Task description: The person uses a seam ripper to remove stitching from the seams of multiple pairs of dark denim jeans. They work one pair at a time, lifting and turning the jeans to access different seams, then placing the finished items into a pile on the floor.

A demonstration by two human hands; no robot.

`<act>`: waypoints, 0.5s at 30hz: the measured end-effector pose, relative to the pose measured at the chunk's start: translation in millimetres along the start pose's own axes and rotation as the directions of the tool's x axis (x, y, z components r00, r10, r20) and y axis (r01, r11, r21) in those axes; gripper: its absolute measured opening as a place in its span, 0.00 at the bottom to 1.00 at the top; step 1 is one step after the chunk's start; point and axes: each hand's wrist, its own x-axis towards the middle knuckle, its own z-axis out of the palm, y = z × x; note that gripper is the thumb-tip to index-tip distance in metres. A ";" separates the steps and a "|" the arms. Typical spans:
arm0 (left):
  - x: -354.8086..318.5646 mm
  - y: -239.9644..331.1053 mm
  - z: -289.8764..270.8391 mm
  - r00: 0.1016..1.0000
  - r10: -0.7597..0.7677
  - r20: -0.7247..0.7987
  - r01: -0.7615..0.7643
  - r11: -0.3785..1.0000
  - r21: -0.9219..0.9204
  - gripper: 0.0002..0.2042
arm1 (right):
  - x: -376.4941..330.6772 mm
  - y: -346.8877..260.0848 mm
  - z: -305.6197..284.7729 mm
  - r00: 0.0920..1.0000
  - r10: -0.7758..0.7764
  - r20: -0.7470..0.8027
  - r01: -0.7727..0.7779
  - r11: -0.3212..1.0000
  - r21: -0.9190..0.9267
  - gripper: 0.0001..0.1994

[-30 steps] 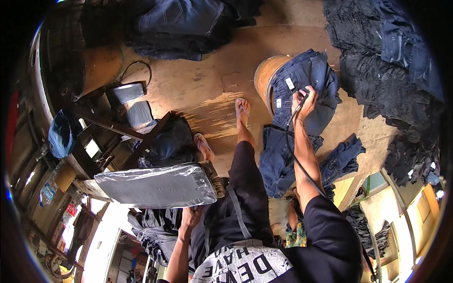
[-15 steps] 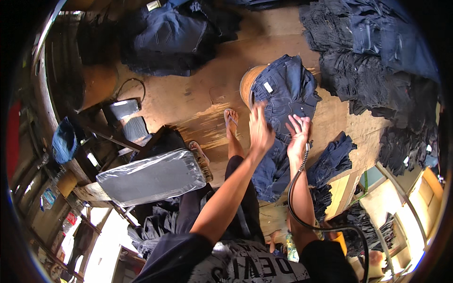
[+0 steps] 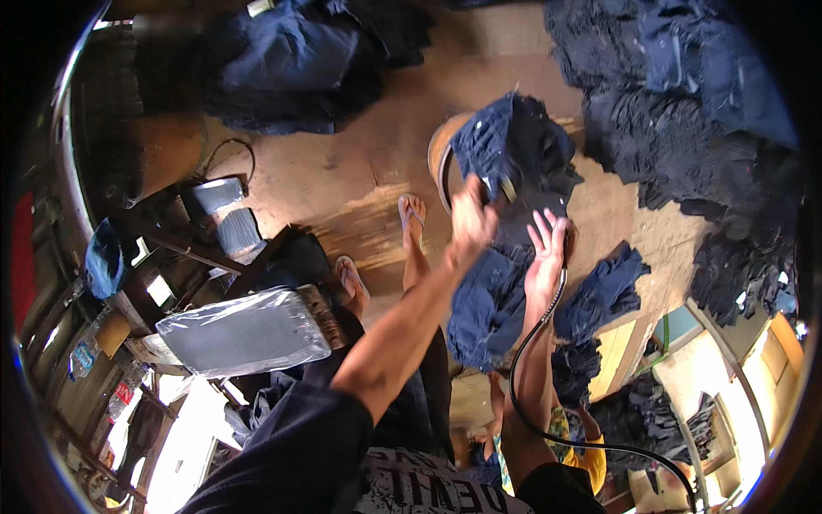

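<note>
"Where is the dark denim garment?"

"Draped over your round wooden drum, leaving the drum's left rim bare. Anything inside the drum is hidden from you."

"And my hands?"

"Your left hand is at the cloth near the drum's lower-left rim, too blurred to tell whether it pinches anything. Your right hand is by the garment's lower-right edge, fingers spread wide. A black hose reaches that hand, but I cannot tell whether you grip its end."
</note>
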 end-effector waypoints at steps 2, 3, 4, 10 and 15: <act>-47.3 56.9 -9.9 0.987 0.156 -0.021 -0.157 0.986 -0.056 0.20 | -15.8 -13.5 -4.6 0.993 -0.118 0.007 0.118 0.991 -0.068 0.24; -63.8 82.4 -22.2 0.983 0.184 -0.018 -0.184 0.976 -0.119 0.20 | -28.1 -20.9 -6.2 0.987 -0.160 -0.018 0.155 0.976 -0.152 0.25; -75.3 105.8 -38.9 0.970 0.244 0.005 -0.241 0.963 -0.123 0.18 | -44.3 -27.9 -5.5 0.994 -0.113 0.008 0.113 0.981 -0.160 0.28; -114.9 181.2 -211.7 0.831 0.217 0.512 -0.182 0.976 -0.118 0.27 | -146.6 -46.5 66.5 0.907 -0.275 0.320 0.291 0.957 -0.004 0.28; -173.1 182.2 -335.8 0.791 0.336 0.511 -0.459 0.878 0.134 0.44 | -269.3 -32.6 136.1 0.919 -0.157 0.361 0.023 0.937 0.348 0.26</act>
